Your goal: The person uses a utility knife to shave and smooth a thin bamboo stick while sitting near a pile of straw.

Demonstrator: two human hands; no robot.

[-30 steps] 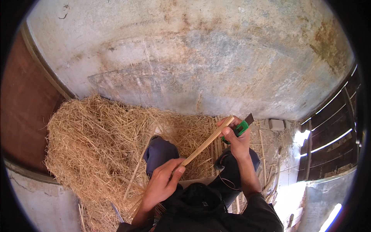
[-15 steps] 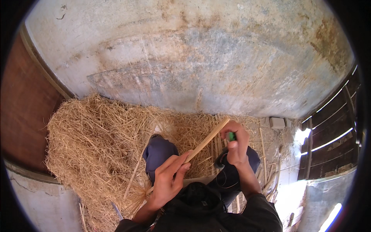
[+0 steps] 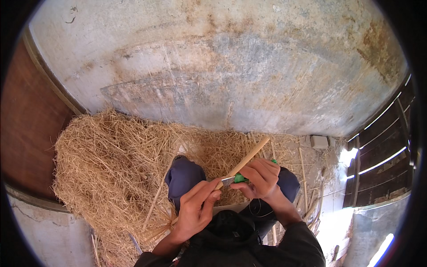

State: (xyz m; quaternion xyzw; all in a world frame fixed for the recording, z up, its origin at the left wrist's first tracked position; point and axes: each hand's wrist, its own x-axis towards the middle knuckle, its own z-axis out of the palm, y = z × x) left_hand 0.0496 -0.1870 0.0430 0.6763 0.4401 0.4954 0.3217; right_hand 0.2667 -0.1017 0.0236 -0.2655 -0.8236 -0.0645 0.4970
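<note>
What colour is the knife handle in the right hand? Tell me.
Green; the knife handle shows in the head view, in the right hand.

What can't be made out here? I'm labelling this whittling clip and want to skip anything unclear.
Head view only:
- Knife: the green handle is mostly wrapped by the right hand; only a short bit of blade shows, its edge too small to read.
- Stick: its near end is covered by the left hand.
- Lap and feet: hidden by the dark clothing and straw.
- Right-side slatted wall: bent and glare-washed at the rim.

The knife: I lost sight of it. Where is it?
In the head view, right of centre: the green-handled knife is in the right hand, blade against the stick near the left hand.
</note>
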